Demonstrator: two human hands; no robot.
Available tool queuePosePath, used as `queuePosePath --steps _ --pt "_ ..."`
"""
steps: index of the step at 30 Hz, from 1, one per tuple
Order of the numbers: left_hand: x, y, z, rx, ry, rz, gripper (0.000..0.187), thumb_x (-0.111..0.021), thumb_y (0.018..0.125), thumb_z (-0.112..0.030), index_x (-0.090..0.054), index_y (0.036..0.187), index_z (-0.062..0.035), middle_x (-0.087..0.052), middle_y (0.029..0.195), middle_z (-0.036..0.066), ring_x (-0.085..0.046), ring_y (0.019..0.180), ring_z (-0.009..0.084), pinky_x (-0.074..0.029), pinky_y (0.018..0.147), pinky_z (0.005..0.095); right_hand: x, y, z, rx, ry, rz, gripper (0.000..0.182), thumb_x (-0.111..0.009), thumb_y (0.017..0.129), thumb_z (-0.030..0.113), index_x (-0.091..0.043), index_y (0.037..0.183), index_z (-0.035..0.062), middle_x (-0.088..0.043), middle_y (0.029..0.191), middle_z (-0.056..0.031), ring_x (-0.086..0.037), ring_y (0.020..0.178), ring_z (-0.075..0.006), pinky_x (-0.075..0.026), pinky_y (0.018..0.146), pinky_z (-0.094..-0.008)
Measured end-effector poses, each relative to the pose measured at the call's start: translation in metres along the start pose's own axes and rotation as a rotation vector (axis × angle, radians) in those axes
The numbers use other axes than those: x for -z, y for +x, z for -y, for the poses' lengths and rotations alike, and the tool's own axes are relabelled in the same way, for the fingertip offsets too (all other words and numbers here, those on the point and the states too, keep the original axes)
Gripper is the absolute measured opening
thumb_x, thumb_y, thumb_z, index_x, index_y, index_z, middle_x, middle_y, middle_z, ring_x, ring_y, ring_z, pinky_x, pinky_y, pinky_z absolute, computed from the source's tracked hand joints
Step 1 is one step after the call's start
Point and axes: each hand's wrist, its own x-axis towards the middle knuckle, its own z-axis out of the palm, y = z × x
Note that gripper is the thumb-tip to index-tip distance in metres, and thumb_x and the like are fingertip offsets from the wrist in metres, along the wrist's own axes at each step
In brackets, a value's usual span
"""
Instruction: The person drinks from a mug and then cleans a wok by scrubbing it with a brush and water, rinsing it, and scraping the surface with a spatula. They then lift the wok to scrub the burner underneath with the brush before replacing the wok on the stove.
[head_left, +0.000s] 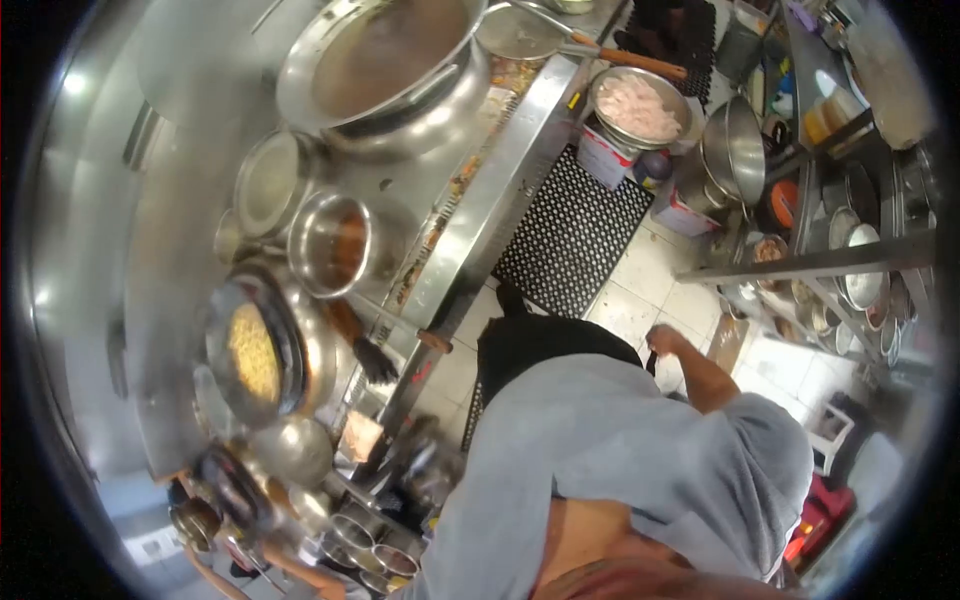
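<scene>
Beside the dark apron at my waist, my right hand (663, 340) is closed round something small and dark that I cannot make out. My left sleeve (450, 535) runs out at the bottom edge, and I cannot see my left hand. A dark-gloved hand (375, 362), whose forearm comes from behind a steel pot (330, 245), is beside a ladle handle (434, 342); it appears to belong to another person. Yellow food (255, 352) lies in a dark wok (293, 345) at the left.
A large pan (300, 75) holds brown liquid. The steel counter edge (490, 210) runs diagonally past a black floor mat (575, 230). Pale meat (637, 107) fills a bowl. Metal shelving (830, 263) stands at the right. Another person's forearms (290, 568) show at the bottom left.
</scene>
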Motion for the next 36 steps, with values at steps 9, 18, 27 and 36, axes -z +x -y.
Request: queuePosePath --steps 9,18,27,36 --pt "0.195 0.033 -0.065 -0.065 0.244 0.074 0.033 -0.067 0.084 -0.028 -0.073 0.103 -0.0024 -0.071 0.108 0.021 -0.069 0.102 0.0289 -0.054 0.084 0.0403 0.277 0.086 -0.066 -0.583 0.647 -0.467 0.029 -0.056 0.089 0.025 -0.065 0.098 -0.0009 -0.069 0.101 -0.0231 -0.066 0.097 -0.0403 -0.052 0.085 -0.0461" --pt "0.303 0.035 -0.181 -0.383 0.112 -0.328 0.036 -0.064 0.087 -0.029 -0.068 0.114 -0.0050 -0.073 0.093 0.014 -0.071 0.083 0.0221 -0.055 0.076 0.0379 0.481 0.122 -0.057 -0.304 0.714 -0.525 0.031 -0.062 0.093 0.023 -0.065 0.113 0.0000 -0.071 0.091 -0.0140 -0.067 0.083 -0.0188 -0.052 0.076 -0.0336" --pt "0.363 0.025 -0.288 -0.529 -0.930 -1.275 0.018 -0.059 0.097 -0.020 -0.064 0.104 -0.0046 -0.069 0.093 0.006 -0.065 0.068 0.0129 -0.052 0.064 0.0285 0.508 0.163 -0.102 0.113 0.877 -0.063 0.021 -0.058 0.098 0.015 -0.061 0.113 0.0007 -0.070 0.091 -0.0105 -0.069 0.082 -0.0170 -0.053 0.074 -0.0300" --pt "0.200 0.058 -0.207 0.657 -1.348 -2.093 0.040 -0.069 0.088 -0.026 -0.064 0.115 0.0025 -0.070 0.105 0.022 -0.069 0.096 0.0312 -0.053 0.086 0.0403 0.554 0.186 -0.111 0.270 0.732 0.147 0.022 -0.059 0.096 0.011 -0.060 0.114 -0.0011 -0.070 0.095 -0.0115 -0.068 0.083 -0.0173 -0.055 0.075 -0.0307"
